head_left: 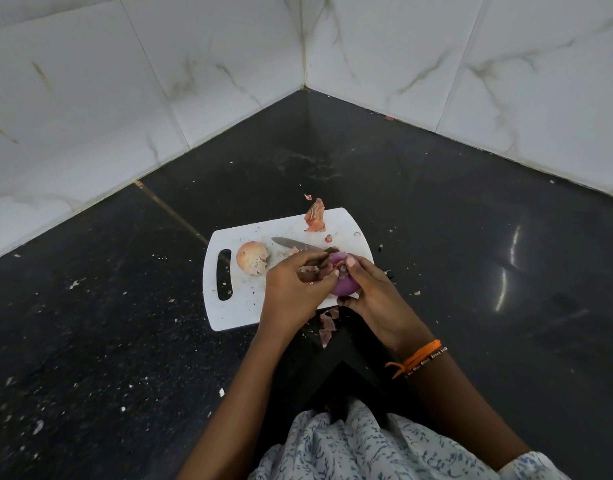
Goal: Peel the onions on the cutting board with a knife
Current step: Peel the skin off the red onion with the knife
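Observation:
A white cutting board (242,306) lies on the dark counter. An unpeeled onion (252,257) with dry tan skin sits on its left part. A knife (294,244) lies flat on the board behind my hands, blade pointing left, its handle hidden behind the purple onion. My right hand (371,296) grips a purple, mostly peeled onion (345,284) above the board's right side, thumb on top. My left hand (294,289) pinches a strip of skin at the onion's top.
Loose onion skins lie at the board's far edge (314,216) and off its near edge (327,325). Small scraps dot the black counter (471,237). White marble-tiled walls (159,81) meet in a corner behind the board.

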The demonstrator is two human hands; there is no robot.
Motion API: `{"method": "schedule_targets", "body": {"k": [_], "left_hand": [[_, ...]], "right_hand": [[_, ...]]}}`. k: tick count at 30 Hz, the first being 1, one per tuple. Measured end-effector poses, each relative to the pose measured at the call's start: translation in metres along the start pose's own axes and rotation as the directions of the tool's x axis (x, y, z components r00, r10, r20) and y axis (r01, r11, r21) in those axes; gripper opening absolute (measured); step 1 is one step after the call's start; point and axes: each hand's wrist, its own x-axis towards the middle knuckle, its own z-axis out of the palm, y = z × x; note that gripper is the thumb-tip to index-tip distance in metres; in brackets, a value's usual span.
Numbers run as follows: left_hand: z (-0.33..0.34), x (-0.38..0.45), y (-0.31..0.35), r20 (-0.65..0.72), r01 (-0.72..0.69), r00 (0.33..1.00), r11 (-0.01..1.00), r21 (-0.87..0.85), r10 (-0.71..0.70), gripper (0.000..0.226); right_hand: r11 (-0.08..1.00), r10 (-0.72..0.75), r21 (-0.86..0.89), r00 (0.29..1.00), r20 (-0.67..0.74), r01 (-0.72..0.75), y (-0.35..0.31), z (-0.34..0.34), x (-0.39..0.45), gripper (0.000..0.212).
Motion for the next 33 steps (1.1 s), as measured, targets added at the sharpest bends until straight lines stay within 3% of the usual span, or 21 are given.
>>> {"method": "schedule_targets", "body": {"k": [9, 21, 29, 33], "left_hand": [[0.0, 0.001, -0.001, 0.027, 0.01, 1.0, 0.999, -0.035, -0.009, 0.031], [0.005, 0.001, -0.003, 0.033, -0.083, 0.996, 0.996, -0.009, 0.083, 0.032], [0.002, 0.004, -0.007, 0.002, 0.039, 0.999, 0.98, -0.196, -0.039, 0.038], [0.002, 0.004, -0.011, -0.075, 0.019, 0.997, 0.994, -0.11, -0.027, 0.041]], "right_hand": [[1.0, -0.016, 0.016, 1.0, 0.004, 0.016, -0.002, -0.003, -0.001, 0.023], [0.998, -0.005, 0.058, 1.0, -0.016, 0.005, -0.004, -0.002, 0.0, 0.022], [0.98, 0.009, 0.2, 1.0, -0.015, -0.006, -0.007, -0.003, -0.001, 0.02], [0.983, -0.02, 0.183, 1.0, 0.017, 0.016, -0.009, -0.003, -0.003, 0.017]]}}
